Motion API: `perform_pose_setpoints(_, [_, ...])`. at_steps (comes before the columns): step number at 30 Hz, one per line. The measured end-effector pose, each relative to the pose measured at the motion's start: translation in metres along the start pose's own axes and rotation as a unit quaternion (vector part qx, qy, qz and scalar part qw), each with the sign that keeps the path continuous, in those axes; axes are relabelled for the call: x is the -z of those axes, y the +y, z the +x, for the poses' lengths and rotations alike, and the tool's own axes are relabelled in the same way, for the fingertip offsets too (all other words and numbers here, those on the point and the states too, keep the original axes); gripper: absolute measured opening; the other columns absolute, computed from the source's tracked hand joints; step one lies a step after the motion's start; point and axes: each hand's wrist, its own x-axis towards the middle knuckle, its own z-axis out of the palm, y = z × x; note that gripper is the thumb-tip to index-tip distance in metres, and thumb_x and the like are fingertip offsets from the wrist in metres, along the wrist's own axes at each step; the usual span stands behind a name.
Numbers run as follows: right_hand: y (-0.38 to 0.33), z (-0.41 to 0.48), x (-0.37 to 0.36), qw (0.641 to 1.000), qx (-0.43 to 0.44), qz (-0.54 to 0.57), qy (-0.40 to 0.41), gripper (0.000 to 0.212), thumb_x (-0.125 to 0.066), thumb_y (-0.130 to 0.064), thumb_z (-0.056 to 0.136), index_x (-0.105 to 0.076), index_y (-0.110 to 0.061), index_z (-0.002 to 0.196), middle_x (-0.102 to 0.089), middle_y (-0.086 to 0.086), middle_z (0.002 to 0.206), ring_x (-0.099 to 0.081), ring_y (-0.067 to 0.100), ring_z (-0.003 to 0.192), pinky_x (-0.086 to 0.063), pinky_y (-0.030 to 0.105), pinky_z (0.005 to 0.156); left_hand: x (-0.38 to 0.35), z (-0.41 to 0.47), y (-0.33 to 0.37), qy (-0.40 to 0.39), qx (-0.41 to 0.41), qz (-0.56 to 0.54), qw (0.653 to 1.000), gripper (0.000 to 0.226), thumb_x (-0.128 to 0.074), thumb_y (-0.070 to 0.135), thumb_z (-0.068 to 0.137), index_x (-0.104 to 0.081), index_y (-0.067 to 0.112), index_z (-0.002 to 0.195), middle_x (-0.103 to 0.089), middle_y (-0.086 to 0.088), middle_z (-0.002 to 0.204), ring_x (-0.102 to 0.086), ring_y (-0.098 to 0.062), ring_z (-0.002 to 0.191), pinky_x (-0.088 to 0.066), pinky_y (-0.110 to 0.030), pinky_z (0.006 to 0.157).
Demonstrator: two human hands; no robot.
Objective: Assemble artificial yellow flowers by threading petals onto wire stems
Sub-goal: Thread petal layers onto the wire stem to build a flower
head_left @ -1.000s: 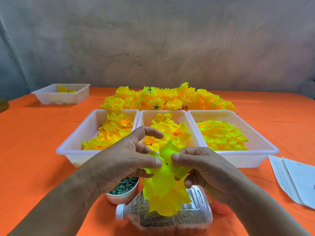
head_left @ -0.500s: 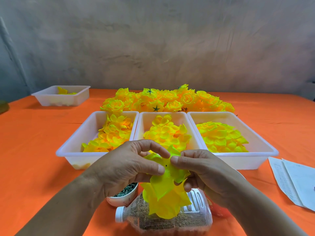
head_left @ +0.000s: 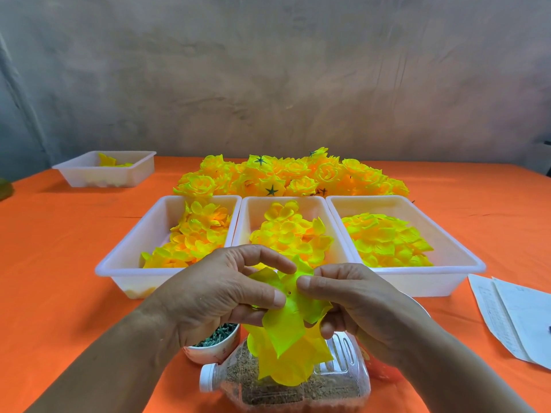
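A small white tray (head_left: pixel 89 177) sits far left on the orange tablecloth (head_left: pixel 53 278), with a few yellow pieces inside. Nearer, three larger trays stand side by side, each heaped with loose yellow petals: the left tray (head_left: pixel 128 265), the middle tray (head_left: pixel 247 222) and the right tray (head_left: pixel 417 283). A pile of finished yellow flowers (head_left: pixel 292 175) lies just behind them.

The left hand (head_left: pixel 217 296) is narrowly curled. Its thumb (head_left: pixel 268 297) presses the top of a yellow petal cluster (head_left: pixel 286 326), and its index finger arches over the cluster's upper edge. Below this hand is a white bowl of small green pieces (head_left: pixel 216 342).

The cluster hangs in front of the middle tray, above a clear plastic bottle (head_left: pixel 337 383) that lies on its side, part full of brown grains. The right hand (head_left: pixel 354 302) pinches the cluster from the other side - thumb on top, fingers curled underneath - and the two thumb tips almost meet. White papers (head_left: pixel 512 317) lie far right.
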Motion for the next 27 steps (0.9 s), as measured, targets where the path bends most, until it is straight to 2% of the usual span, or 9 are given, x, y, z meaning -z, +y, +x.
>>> perform_pose_setpoints(4, [-0.001, -0.0017, -0.0005, 1.0, -0.001, 0.005, -0.003, 0.023, -0.071, -0.032, 0.067, -0.064, -0.01, 0.067, -0.064, 0.017, 0.068, -0.058, 0.017, 0.054, -0.045, 0.021, 0.042, -0.0006, -0.0001, 0.0004, -0.009, 0.001, 0.013, 1.0, 0.033, -0.081, 0.001, 0.059, -0.078, 0.017, 0.088, -0.073, -0.009, 0.09, -0.072, -0.023, 0.076, -0.058, -0.028, 0.061])
perform_pose_setpoints(14, [0.0018, -0.0023, -0.001, 1.0, -0.015, -0.015, 0.012, 0.016, -0.064, -0.019, 0.087, -0.065, -0.007, 0.075, -0.065, 0.014, 0.069, -0.061, 0.017, 0.056, -0.043, 0.021, 0.042, 0.0016, 0.0026, -0.0036, -0.005, 0.02, 0.019, 1.0, 0.035, -0.081, 0.002, 0.058, -0.078, 0.017, 0.09, -0.075, -0.009, 0.092, -0.073, -0.022, 0.077, -0.059, -0.029, 0.062])
perform_pose_setpoints(18, [0.0011, -0.003, -0.0011, 0.999, -0.017, -0.035, 0.014, 0.016, -0.064, -0.02, 0.088, -0.063, -0.007, 0.077, -0.065, 0.012, 0.068, -0.061, 0.018, 0.055, -0.04, 0.021, 0.041, 0.0014, 0.0027, -0.0034, -0.004, 0.025, 0.022, 0.999, 0.036, -0.085, -0.001, 0.057, -0.078, 0.016, 0.089, -0.074, -0.011, 0.094, -0.073, -0.024, 0.079, -0.06, -0.03, 0.064])
perform_pose_setpoints(27, [-0.0002, -0.0051, -0.0015, 0.999, -0.002, -0.047, 0.019, 0.018, -0.064, -0.02, 0.088, -0.063, -0.006, 0.076, -0.067, 0.016, 0.072, -0.06, 0.019, 0.057, -0.037, 0.023, 0.042, 0.0041, 0.0033, -0.0035, -0.013, 0.022, 0.02, 0.999, 0.035, -0.078, 0.002, 0.059, -0.078, 0.018, 0.09, -0.074, -0.013, 0.099, -0.073, -0.026, 0.084, -0.061, -0.036, 0.073])
